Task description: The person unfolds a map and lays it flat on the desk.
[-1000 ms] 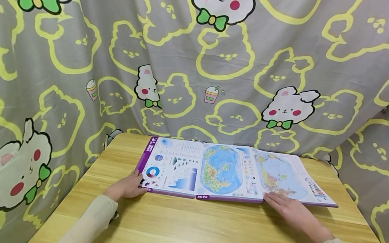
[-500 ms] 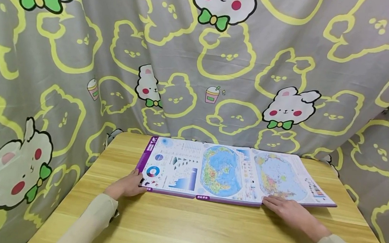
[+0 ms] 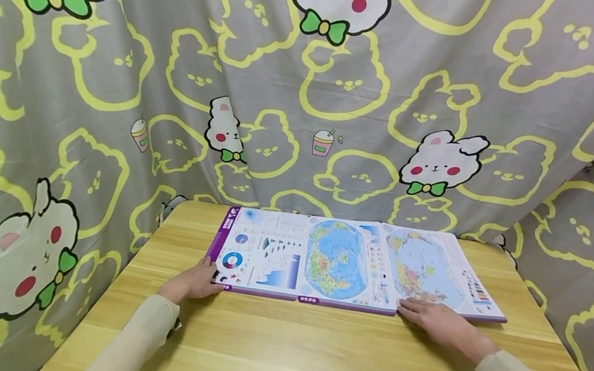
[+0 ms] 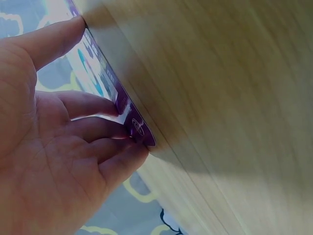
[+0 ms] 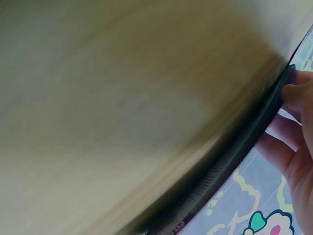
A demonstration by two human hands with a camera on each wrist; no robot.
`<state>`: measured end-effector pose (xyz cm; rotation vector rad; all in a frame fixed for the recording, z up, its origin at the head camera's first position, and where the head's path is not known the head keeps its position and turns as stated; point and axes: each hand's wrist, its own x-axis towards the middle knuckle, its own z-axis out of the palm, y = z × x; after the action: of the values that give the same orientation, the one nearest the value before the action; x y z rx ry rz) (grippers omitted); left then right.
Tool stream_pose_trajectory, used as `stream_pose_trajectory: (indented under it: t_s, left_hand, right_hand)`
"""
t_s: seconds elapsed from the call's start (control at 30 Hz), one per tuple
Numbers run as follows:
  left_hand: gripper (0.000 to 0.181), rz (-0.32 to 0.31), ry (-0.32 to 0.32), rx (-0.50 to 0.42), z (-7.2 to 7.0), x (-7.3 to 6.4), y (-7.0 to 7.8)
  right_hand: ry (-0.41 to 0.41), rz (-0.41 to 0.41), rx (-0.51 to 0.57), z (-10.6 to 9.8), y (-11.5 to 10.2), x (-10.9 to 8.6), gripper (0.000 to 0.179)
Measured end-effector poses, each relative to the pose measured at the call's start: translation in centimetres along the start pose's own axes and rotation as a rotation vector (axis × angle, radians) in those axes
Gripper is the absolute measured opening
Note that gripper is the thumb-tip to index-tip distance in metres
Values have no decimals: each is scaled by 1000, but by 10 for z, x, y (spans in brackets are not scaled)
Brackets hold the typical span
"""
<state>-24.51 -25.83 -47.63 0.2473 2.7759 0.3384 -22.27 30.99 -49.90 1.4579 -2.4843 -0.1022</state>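
Observation:
A purple-edged folding world map (image 3: 340, 260) lies spread in panels along the far side of the table. Charts fill its left panel, and the other two carry world maps. My left hand (image 3: 194, 281) rests at its near left corner; in the left wrist view the fingers (image 4: 100, 129) are spread on the corner and the thumb reaches farther along the edge. My right hand (image 3: 436, 321) is at the near edge where the right panel meets the middle one. In the right wrist view its thumb and fingers (image 5: 279, 147) pinch the map's dark edge (image 5: 215, 169).
The wooden table (image 3: 282, 349) stretches in front of the map. A grey curtain (image 3: 279, 89) with rabbit prints hangs right behind the table and along both sides.
The right panel's near outer corner has come slightly left and nearer. My right hand has shifted slightly left with the edge. My left hand has stayed at its corner.

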Motion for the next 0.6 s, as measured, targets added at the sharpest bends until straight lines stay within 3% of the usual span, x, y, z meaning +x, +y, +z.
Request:
stream_pose_trajectory:
  t_s: [0.07, 0.1, 0.17, 0.6]
  left_hand:
    - [73, 1, -1, 6, 0, 0, -1]
    - [73, 0, -4, 8, 0, 0, -1]
    - [73, -4, -10, 9, 0, 1, -2]
    - [72, -4, -12, -14, -1, -2, -1]
  right_hand:
    - [-12, 1, 3, -1, 0, 0, 34]
    - [-14, 0, 4, -1, 0, 1, 33]
    - [-13, -2, 9, -1, 0, 1, 41]
    - [-48, 87, 79, -3, -3, 1, 47]
